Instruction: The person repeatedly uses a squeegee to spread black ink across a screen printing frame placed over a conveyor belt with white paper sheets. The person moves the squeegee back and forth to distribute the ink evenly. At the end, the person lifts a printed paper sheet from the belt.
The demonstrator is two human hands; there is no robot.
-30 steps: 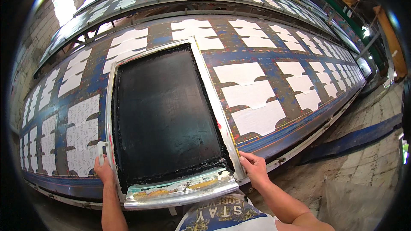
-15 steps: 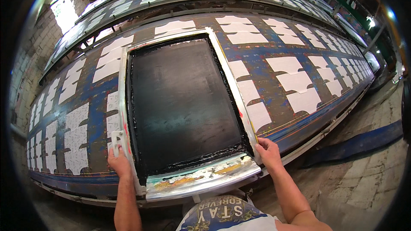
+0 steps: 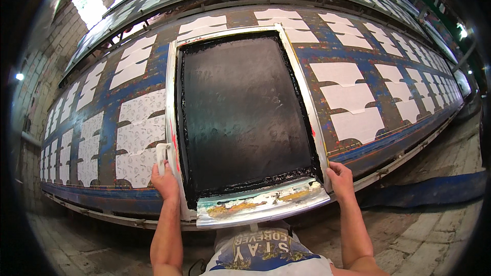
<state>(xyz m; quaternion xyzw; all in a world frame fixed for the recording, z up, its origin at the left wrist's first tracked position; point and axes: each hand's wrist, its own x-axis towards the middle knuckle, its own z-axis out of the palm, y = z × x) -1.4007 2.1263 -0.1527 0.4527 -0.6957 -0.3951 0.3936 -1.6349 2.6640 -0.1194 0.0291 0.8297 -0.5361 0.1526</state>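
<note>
With the left hand point(image 3: 166, 182) wrapped round the white handle point(image 3: 160, 152) and the right hand point(image 3: 341, 179) pinching the opposite edge point(image 3: 320, 153), the printing screen point(image 3: 248, 112) over the tabletop point(image 3: 108, 137) seems mid-placement, calling next for careful squaring.

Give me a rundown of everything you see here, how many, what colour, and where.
Framed printing screen: one, black panel, pale metal frame, centre
Handle: one, white, frame's left side
Paint-smeared metal ledge: one, silvery, frame's near end
Plain cut panels: many, white, in rows on both sides
Patterned cut panels: several, white with dark marks, near left
Long table: one, mottled brown and blue, beneath the panels
Other tables: at least one, white-panelled, behind
Strip of sheeting: one, blue, right floor
Block wall: one, greyish, left
Shirt: one, white and blue, printed, bottom
Forearms: two, bare, lower edge
Left fingers: several, bare, at handle
Right fingers: several, bare, frame's right edge
</note>
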